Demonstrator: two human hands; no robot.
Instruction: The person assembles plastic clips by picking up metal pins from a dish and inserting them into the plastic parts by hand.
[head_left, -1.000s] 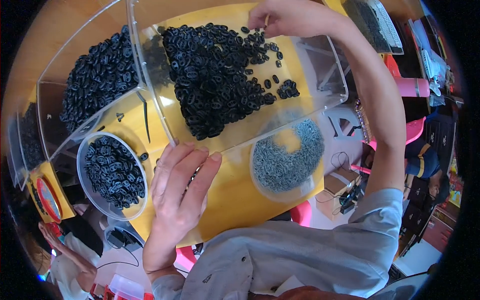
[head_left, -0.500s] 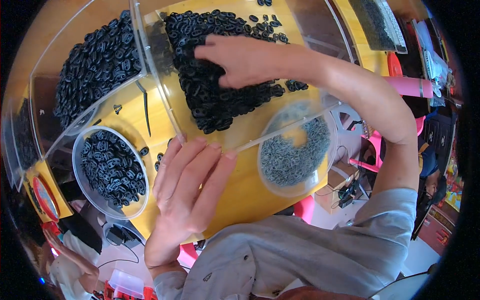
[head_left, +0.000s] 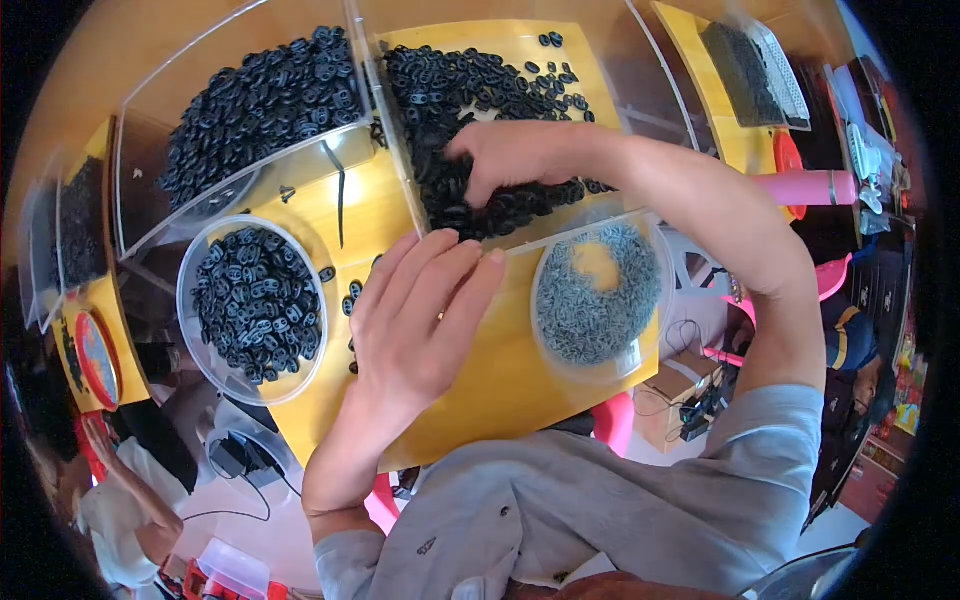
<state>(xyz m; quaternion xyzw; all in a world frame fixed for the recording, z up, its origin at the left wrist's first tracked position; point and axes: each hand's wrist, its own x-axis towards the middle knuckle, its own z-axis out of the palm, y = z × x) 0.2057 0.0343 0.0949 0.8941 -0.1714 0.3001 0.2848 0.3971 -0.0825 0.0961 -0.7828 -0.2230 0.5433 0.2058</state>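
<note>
My right hand (head_left: 500,165) reaches into a clear, straight-sided bin (head_left: 400,150), its thumb and forefinger apart among small black oval plastic pieces with two holes (head_left: 525,205). The fingertips are partly buried and slightly blurred. My left hand (head_left: 415,335) is open, fingers stretched forward so that their tips touch the bin's near left corner. To its left stands a round clear tub (head_left: 188,315) holding more of these black pieces. A second round tub (head_left: 590,368), right of my left hand, holds many tiny blue-grey bits heaped in a ring.
Another clear bin (head_left: 140,215) at the far left holds a large black heap. A thin black strip (head_left: 336,195) and a few loose pieces (head_left: 352,295) lie on the yellow table (head_left: 450,410). A pink bottle (head_left: 805,188) is at right. Another person (head_left: 130,510) is at lower left.
My right hand has moved through the black pieces toward the near side of the bin. My left hand keeps its place at the corner. The whole view has shifted a little.
</note>
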